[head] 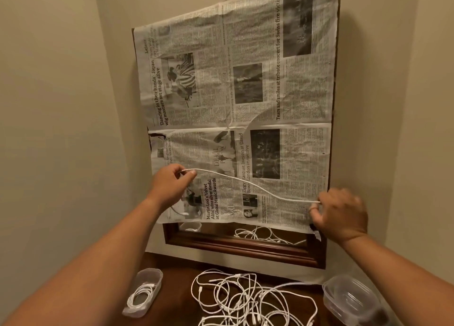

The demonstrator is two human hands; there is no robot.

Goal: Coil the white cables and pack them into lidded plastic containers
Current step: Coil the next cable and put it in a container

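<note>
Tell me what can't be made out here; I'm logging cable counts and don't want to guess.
- Tangled cables, head view: overlapping, cut by the bottom edge; no count.
- Right container: cloudy lid and frame edge hide the contents.
- Stretched cable: both ends hidden inside the left hand and right hand.
- Mirror: mostly covered by newspaper.

Crinkled newspaper [235,104], glossy wood frame [245,249], clear plastic containers [348,298]

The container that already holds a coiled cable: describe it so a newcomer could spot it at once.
Start at the newspaper-covered mirror and drop to the wooden table below it. Left of the tangled cable pile sits a small clear container. It alone holds a neat white coil and has no lid.
</note>
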